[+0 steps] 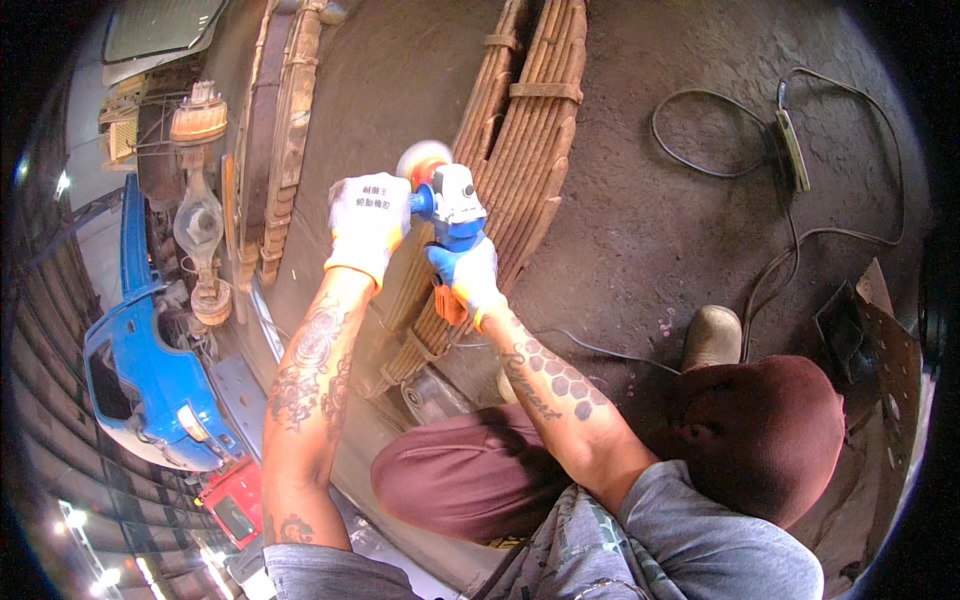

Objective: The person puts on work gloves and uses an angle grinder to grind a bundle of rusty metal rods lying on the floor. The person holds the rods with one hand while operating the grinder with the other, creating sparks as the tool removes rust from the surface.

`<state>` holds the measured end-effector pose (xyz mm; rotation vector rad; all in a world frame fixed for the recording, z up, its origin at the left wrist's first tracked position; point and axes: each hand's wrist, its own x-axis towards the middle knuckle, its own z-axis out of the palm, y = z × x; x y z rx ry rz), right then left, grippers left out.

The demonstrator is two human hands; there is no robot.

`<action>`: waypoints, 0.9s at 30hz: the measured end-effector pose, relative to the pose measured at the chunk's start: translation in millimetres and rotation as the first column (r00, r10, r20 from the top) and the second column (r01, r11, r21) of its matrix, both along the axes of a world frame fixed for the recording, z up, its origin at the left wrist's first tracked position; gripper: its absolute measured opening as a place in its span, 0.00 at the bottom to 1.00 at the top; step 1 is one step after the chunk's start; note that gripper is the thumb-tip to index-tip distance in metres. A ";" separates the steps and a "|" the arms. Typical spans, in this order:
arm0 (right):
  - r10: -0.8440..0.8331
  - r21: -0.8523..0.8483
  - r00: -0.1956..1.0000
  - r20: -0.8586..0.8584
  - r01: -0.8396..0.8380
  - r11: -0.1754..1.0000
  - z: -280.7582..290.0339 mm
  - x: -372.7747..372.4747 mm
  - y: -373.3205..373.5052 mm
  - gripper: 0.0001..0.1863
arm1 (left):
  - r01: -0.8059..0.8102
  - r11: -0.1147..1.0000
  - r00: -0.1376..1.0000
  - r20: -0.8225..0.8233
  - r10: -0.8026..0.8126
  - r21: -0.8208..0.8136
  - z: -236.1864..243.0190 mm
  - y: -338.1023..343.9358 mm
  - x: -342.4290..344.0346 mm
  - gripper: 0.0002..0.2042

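Both your hands wear white gloves with orange cuffs. Your left hand [368, 222] is closed round the blue side handle [422, 203] of an angle grinder [460, 198]; some fingers are hidden. Your right hand [474, 275] is wrapped round its blue body, with an orange part [450, 305] showing just below the glove.

Grinder sits over the near half of two rusty leaf-spring stacks [530, 150], which lie side by side on the brown floor [640, 200]. Its pale disc [424, 160] is out by their left edge, blurred; cannot tell whether it touches metal.

You are low to the floor, knees [470, 475] bent in maroon trousers, one tan shoe [712, 338] in sight. Dark cable [610, 352] runs along the floor on your right. Toward the floor's right side, a power strip [792, 150] lies with looped cord about it.

Left of the stacks: more rusty springs [291, 150], then an axle [198, 222]. Farther left, a blue vehicle cab [165, 370], with something red [238, 505] beside its near end.
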<state>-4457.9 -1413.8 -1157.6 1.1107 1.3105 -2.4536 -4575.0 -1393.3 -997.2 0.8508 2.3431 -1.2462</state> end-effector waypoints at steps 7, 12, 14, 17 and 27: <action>0.016 0.092 0.999 0.034 -0.019 0.996 7.8 1.2 2.1 0.18 | 0.051 0.998 0.998 -0.032 -0.050 0.037 -0.4 -15.6 -1.1 0.08; 0.048 0.014 0.998 0.040 -0.049 0.999 6.8 -1.0 5.0 0.22 | -0.032 0.999 0.999 0.012 0.033 -0.021 -0.1 -5.0 -5.0 0.07; 0.091 -0.011 0.994 0.057 -0.091 0.996 16.1 -2.1 10.9 0.25 | -0.037 0.999 0.999 0.006 0.037 -0.027 1.2 -8.4 -6.1 0.07; 0.091 -0.008 0.992 0.085 -0.091 0.996 19.7 -5.3 14.2 0.26 | -0.029 1.000 1.000 0.002 0.029 -0.009 1.6 -7.7 -9.8 0.07; 0.077 -0.042 0.992 0.097 -0.073 0.996 14.5 -17.9 20.3 0.28 | 0.005 1.000 1.000 -0.012 -0.005 -0.002 0.4 1.8 -23.2 0.07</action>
